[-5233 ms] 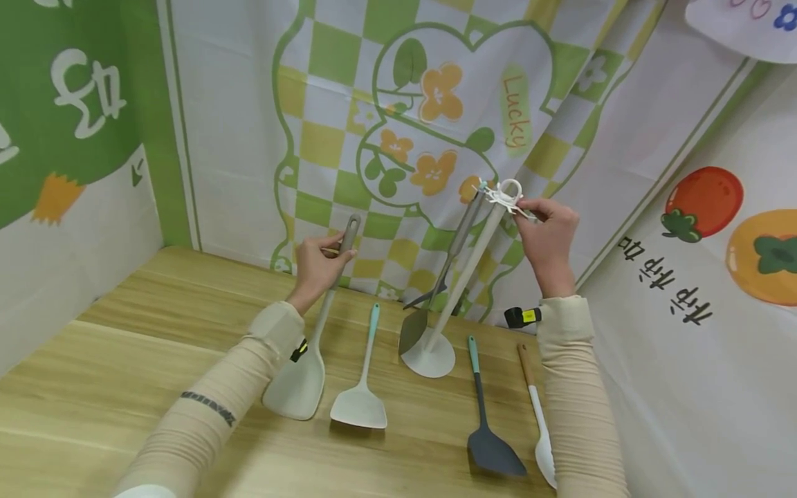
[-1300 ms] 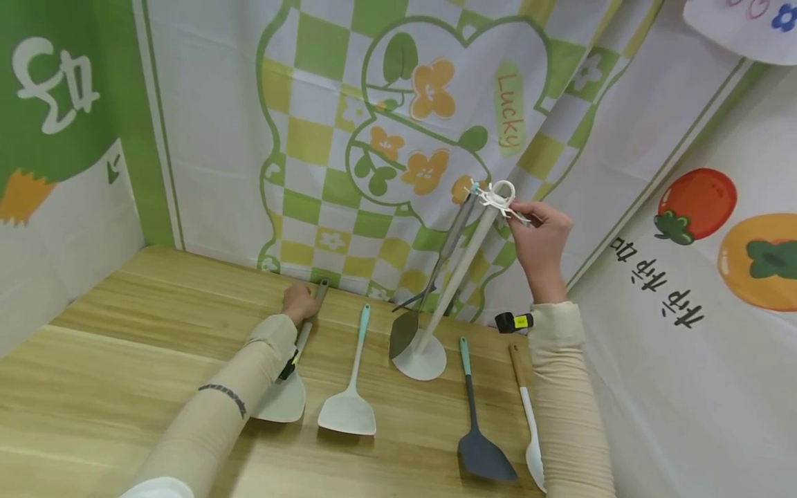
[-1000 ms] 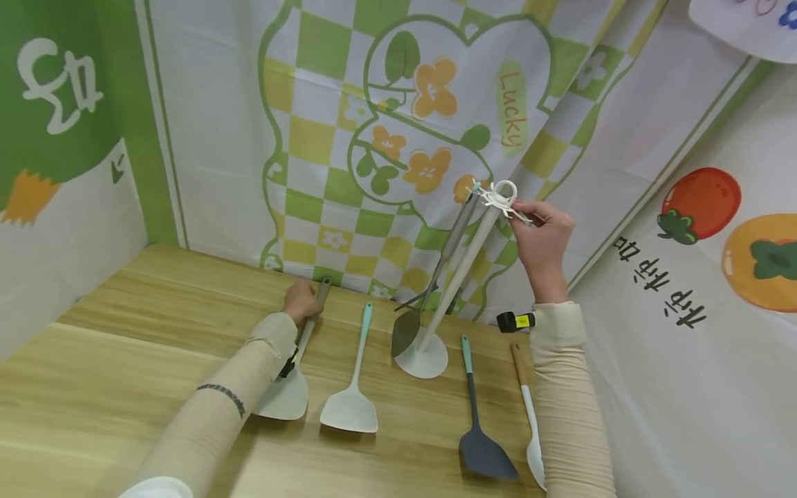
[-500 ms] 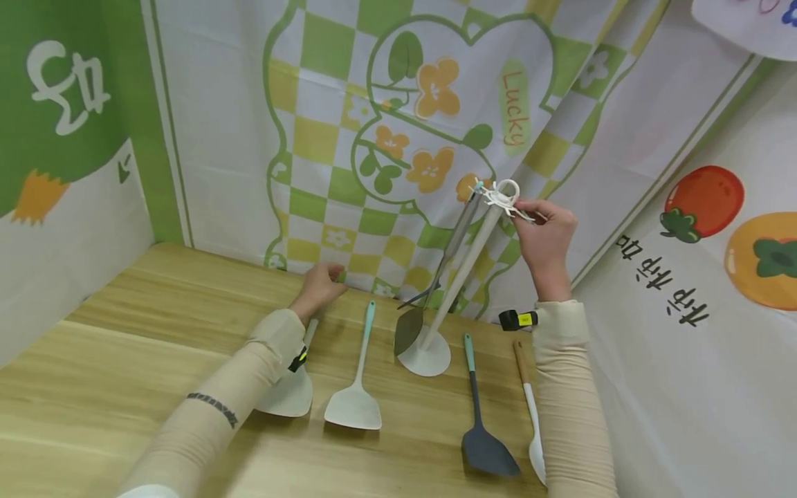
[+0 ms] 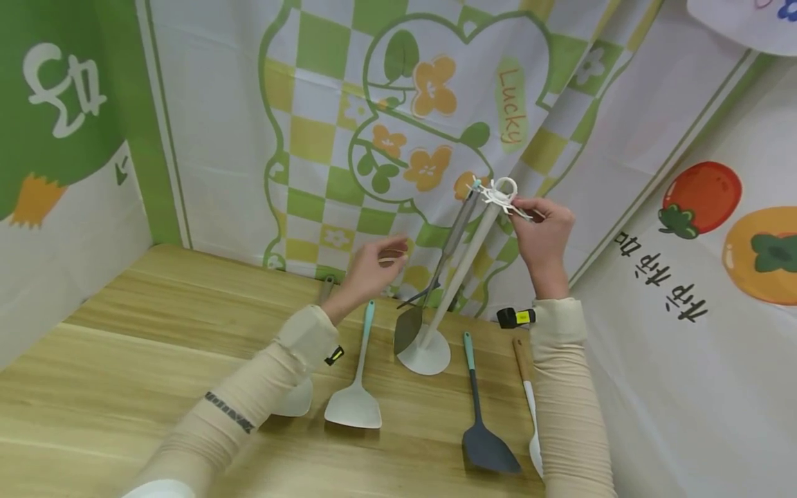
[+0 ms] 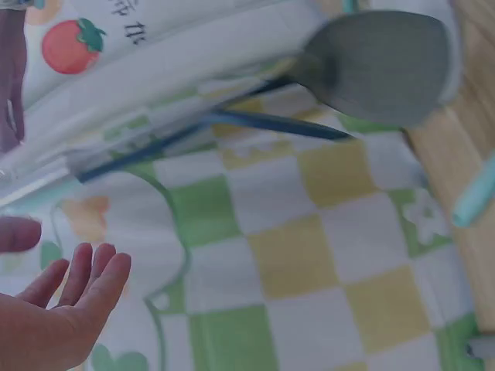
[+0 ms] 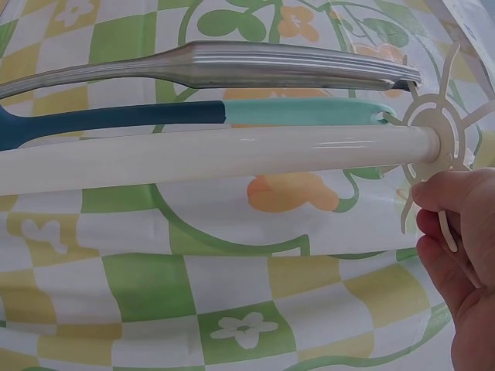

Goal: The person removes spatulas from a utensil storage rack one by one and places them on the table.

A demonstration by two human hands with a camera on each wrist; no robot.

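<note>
My right hand (image 5: 546, 238) pinches a hook arm at the top of a white utensil stand (image 5: 463, 273), which leans. A metal-handled turner (image 7: 255, 66) and a dark blue utensil with a mint handle (image 7: 302, 112) hang from its hooks. In the right wrist view, thumb and fingers grip the white hook ring (image 7: 433, 127). My left hand (image 5: 367, 273) is in the air left of the stand, holding nothing, its fingers loosely bent. The left wrist view shows the turner's broad grey blade (image 6: 379, 66) beyond that hand. Below my left forearm lies a pale spatula (image 5: 295, 400), partly hidden by it.
On the wooden table (image 5: 156, 346) lie a cream turner with a mint handle (image 5: 353, 407), a dark grey turner (image 5: 488, 446) and a white spoon with a wooden handle (image 5: 523, 360). A patterned cloth (image 5: 317, 138) hangs behind the table's back edge.
My left hand has laid the grey-handled pale spatula down on the table and let go of it, then risen and moved right toward the stand. My right hand keeps its grip on the stand.
</note>
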